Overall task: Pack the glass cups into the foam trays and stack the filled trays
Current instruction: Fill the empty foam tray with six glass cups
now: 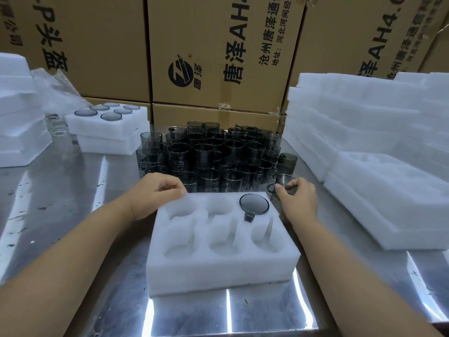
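A white foam tray (218, 266) with six pockets lies on the metal table in front of me. One smoky glass cup (254, 203) sits in its far right pocket, handle toward me; the other pockets hold nothing. My left hand (155, 193) rests curled on the tray's far left corner, pinching the foam edge. My right hand (298, 198) is beside the tray's far right corner, fingers closed on a glass cup (283, 184) lying at the table's level. Behind the tray stands a dense cluster of loose glass cups (209, 154).
A filled tray (107, 120) sits on another tray at the back left, with more foam (17, 132) and plastic wrap beside it. Stacked foam trays (379, 152) fill the right side. Cardboard boxes (218, 57) wall off the back. The table (63, 195) is shiny steel.
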